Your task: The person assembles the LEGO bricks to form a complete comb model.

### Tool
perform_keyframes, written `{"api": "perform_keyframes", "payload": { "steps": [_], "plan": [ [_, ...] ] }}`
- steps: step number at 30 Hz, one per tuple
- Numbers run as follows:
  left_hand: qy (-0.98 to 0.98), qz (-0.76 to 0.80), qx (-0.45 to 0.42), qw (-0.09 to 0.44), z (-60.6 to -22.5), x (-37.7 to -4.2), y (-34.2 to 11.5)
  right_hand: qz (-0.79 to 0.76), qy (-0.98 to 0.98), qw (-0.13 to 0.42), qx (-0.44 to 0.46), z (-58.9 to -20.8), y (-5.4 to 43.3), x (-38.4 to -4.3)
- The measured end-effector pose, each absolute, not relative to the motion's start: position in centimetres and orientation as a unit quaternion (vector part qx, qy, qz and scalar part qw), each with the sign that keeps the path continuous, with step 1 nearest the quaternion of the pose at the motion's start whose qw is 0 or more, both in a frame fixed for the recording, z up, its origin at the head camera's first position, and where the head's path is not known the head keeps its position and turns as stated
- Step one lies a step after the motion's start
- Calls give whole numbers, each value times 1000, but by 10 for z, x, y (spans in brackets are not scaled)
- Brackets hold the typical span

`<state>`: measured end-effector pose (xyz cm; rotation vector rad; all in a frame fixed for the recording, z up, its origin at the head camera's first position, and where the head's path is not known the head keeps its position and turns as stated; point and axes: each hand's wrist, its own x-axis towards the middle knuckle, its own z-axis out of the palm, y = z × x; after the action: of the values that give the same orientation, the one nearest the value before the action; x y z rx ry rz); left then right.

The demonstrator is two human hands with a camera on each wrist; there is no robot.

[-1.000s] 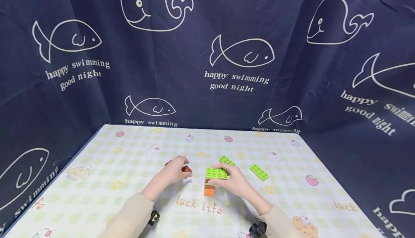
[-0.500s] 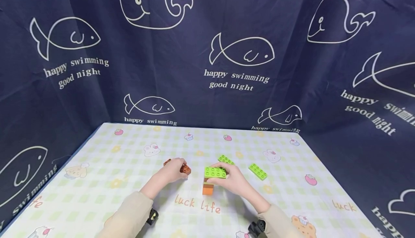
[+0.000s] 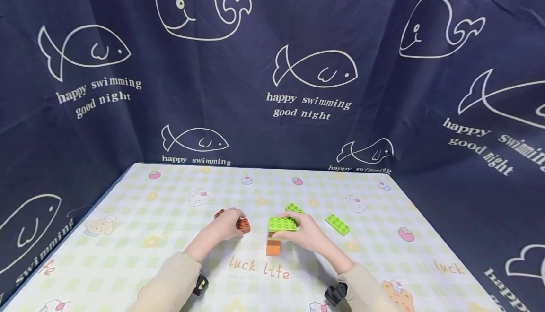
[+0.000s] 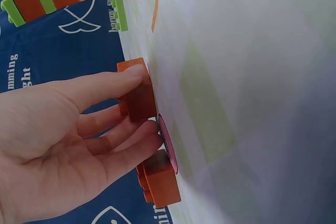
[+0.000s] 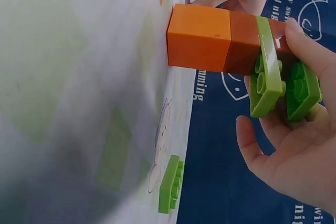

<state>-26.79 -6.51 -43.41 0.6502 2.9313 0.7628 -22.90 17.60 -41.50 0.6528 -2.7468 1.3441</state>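
A tower of glossy plastic studded bricks [image 3: 273, 247] stands upright near the middle of the worktop [image 3: 140, 255], between the two hands and directly at the right hand's fingers. From the bottom it runs: a bright orange block [image 5: 199, 38], a reddish-brown block [image 5: 243, 50], a thin lime-green plate [image 5: 269, 56], a second reddish-brown layer [image 5: 280, 31] and a lime-green eight-stud plate [image 3: 282, 224] on top. Both green plates jut out towards the right palm.

The right hand [image 3: 310, 232] grips the tower's upper part — thumb on the near side, fingers round the far side, one finger free of the bricks.

The left hand [image 3: 225, 223], partly closed, pinches a reddish-brown studded block [image 3: 243, 225] between thumb and fingers, low on the worktop. Another reddish-brown block [image 3: 219, 213], half hidden, lies just beyond that hand, towards the left edge.

Two loose lime-green plates lie beyond the right hand: one [image 3: 294, 207], partly covered, towards the far edge; the other [image 3: 337, 225] towards the right edge.
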Motion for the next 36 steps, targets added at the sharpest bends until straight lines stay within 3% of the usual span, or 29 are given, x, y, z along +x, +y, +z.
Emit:
{"api": "perform_keyframes", "payload": {
  "steps": [36],
  "plan": [
    [926, 323, 192, 18, -431, -270, -70, 447, -874, 1, 190, -420, 174, -225]
  ]
}}
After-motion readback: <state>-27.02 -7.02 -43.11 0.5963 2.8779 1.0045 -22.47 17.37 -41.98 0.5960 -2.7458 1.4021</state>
